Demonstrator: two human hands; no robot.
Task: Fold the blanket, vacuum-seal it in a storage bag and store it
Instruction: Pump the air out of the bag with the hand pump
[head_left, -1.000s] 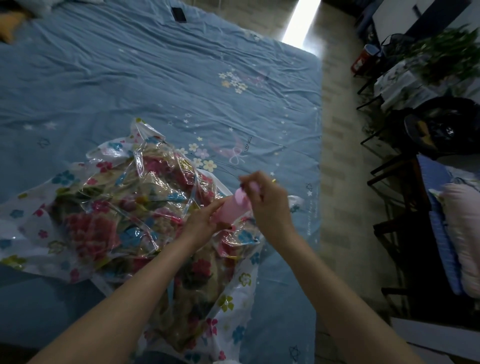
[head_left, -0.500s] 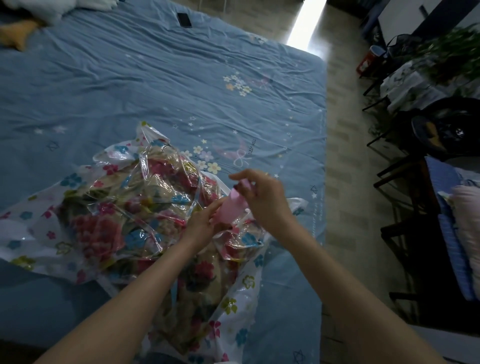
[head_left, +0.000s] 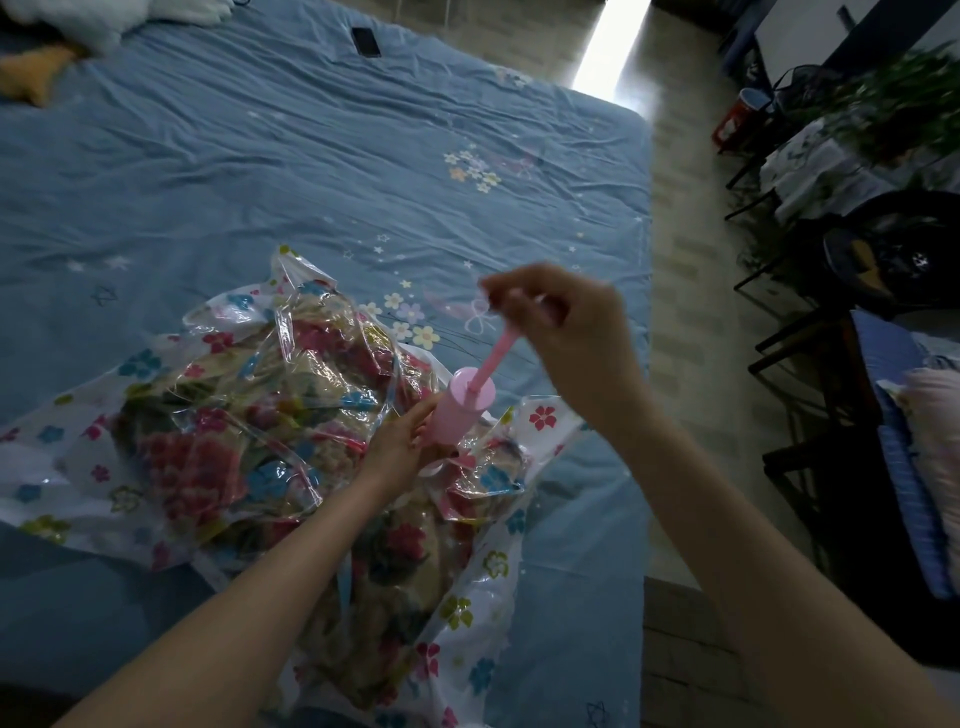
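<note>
A clear storage bag printed with coloured flowers lies crumpled on the blue bed sheet. Inside it sits the folded floral blanket. A pink hand pump stands upright on the bag near its right side. My left hand grips the pump's cylinder at its base. My right hand holds the pump's handle, with the thin pink rod drawn out above the cylinder.
A dark phone lies at the far edge of the bed. Pillows sit at the top left. Right of the bed is tiled floor, then dark chairs, a plant table and striped cushions.
My right hand has risen from the top of the cylinder, drawing the pump's rod out. My left hand stays on the cylinder.
</note>
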